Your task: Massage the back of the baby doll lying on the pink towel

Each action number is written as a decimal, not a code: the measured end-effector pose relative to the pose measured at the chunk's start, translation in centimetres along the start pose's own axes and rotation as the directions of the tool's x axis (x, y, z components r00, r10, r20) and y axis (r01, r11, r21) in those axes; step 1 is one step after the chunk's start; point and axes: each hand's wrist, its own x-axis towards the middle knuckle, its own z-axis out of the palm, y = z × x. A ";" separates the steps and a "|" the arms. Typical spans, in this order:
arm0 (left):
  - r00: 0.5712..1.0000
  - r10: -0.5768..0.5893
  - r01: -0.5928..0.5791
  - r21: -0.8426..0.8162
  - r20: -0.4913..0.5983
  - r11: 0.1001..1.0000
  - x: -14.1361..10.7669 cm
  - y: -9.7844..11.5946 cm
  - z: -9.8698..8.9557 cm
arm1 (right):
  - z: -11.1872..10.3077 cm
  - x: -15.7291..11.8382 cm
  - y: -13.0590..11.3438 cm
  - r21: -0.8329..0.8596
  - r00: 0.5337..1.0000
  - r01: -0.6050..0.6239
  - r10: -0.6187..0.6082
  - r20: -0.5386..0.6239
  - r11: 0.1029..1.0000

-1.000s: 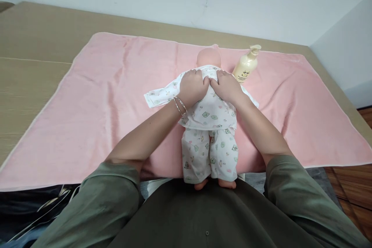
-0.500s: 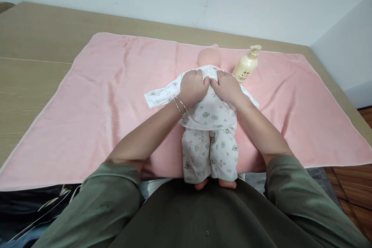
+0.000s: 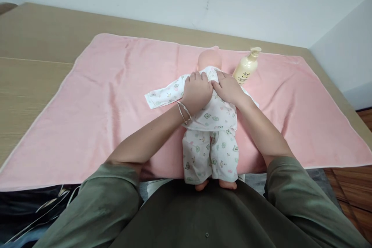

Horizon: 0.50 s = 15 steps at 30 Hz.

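So there's one baby doll [image 3: 216,114] lying back-up on one pink blanket [image 3: 87,104], and two hands, left hand [image 3: 229,88] and right hand [image 3: 197,92], both laid open on its upper back. Two bangles on the right wrist, one pump bottle [image 3: 246,66] near its head, one counter [image 3: 37,35] underneath.
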 end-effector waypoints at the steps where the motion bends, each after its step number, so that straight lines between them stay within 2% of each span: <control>1: 1.000 0.001 -0.001 0.001 0.015 1.000 0.0 0.0 -0.2 | 0.0 -0.1 -0.2 -0.003 1.000 -0.013 0.013 -0.005 1.000; 5: 0.997 0.001 0.003 -0.046 0.080 0.999 1.0 -0.9 -1.1 | -0.1 -0.9 -2.0 -0.044 0.996 -0.087 0.086 -0.016 0.995; 9: 0.991 -0.010 0.023 -0.101 0.132 0.995 1.7 -1.6 -1.5 | -0.9 -1.9 -3.6 -0.092 0.998 -0.070 0.070 -0.003 0.993; 11: 0.992 -0.016 0.028 -0.092 0.125 0.995 1.6 -1.4 -1.4 | -1.7 -2.0 -3.5 -0.061 0.997 -0.076 0.078 0.019 0.995; 15: 0.998 -0.040 0.043 -0.059 0.045 0.997 0.5 -0.2 -0.3 | -2.7 -1.2 -1.9 0.110 0.990 -0.093 0.080 0.118 0.990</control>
